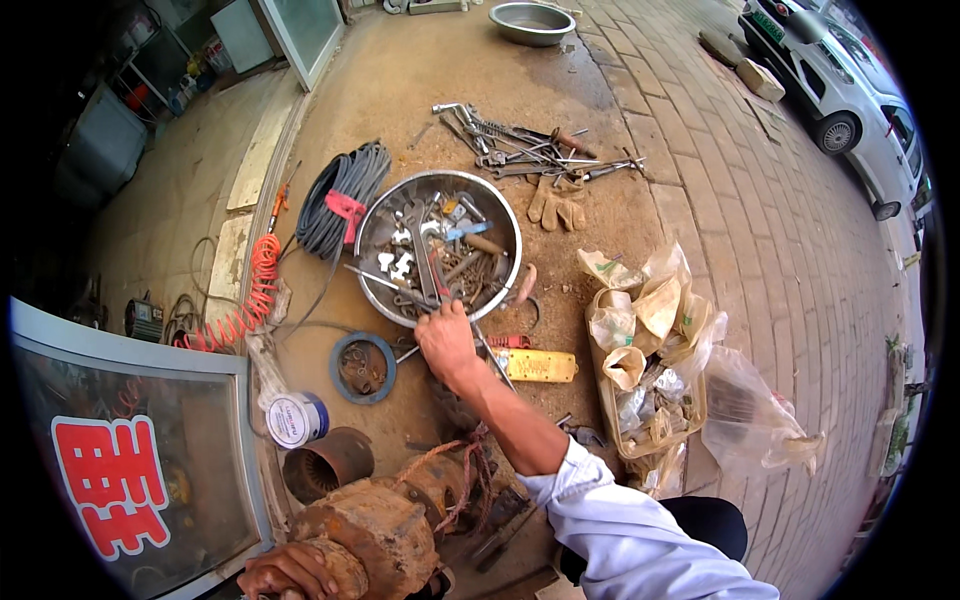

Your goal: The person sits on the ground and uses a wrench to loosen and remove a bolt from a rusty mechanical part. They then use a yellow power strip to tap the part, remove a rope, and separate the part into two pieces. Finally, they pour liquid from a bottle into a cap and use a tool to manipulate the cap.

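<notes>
Left hand (288, 572): draped with bent fingers over the near end of the machine body; firmness of hold cannot be told.
Rusted machine body (375, 530): laid at the lower edge, left of centre; judged heavy, stiff and rough. Best gripped around the thick casing, with both hands.
Rope (470, 475): tied around the far part of the body; fingers could be snagged.
Ribbed-bore sleeve (330, 465): stood just beside the body, limiting left-side access.
Right hand (447, 342): curled at the near basin rim; whether the wrench end is pinched cannot be told.
Steel basin (517, 232): filled with loose hardware.
Open-ended wrench (424, 262): laid in the basin; judged rigid, moderately heavy, possibly greasy. Best held by the shank; crowded by neighbouring tools.
Yellow box (540, 366): placed right of the right forearm.
Hose coil (345, 200): set against the basin's left side.
Hand-tool pile (530, 150): spread beyond the basin.
</notes>
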Tool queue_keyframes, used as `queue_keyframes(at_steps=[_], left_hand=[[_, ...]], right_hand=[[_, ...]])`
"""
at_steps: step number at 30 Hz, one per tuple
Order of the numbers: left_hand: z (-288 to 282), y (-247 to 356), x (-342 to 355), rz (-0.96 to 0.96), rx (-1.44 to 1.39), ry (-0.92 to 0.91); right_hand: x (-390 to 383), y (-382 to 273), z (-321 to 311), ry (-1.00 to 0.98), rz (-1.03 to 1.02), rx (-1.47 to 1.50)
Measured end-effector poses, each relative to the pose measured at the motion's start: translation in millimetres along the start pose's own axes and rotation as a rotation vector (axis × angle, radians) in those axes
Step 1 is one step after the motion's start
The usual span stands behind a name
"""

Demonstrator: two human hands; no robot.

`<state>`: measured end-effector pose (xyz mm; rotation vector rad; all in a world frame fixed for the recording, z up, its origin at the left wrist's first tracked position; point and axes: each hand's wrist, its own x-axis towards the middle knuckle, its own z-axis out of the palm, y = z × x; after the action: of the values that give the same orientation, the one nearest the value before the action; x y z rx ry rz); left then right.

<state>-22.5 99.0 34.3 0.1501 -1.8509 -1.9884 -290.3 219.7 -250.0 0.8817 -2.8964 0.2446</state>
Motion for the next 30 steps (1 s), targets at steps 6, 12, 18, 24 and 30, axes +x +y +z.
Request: queue_keyframes(at_steps=[6, 12, 18, 24, 30], left_hand=[[-2.8, 2.1, 5.4, -0.005, 0.005, -0.002], [-8.2, 0.8, 4.9, -0.006, 0.003, -0.009], [-12.8, 1.1, -2.6, -0.014, 0.015, -0.042], [9.0, 5.9, -4.4, 0.001, -0.052, -0.027], [2.6, 2.2, -9.4, 0.05, -0.018, -0.009]], right_hand=[[-54.8, -17.1, -11.0, 0.027, 0.002, 0.049], [-74.4, -28.0, -10.6, -0.003, 0.049, 0.101], [-75.2, -24.8, -6.0, 0.035, 0.052, 0.144], [-74.7, -24.6, -2.7, -0.015, 0.073, 0.169], [-70.4, -27.2, -0.9, -0.087, 0.086, 0.195]])
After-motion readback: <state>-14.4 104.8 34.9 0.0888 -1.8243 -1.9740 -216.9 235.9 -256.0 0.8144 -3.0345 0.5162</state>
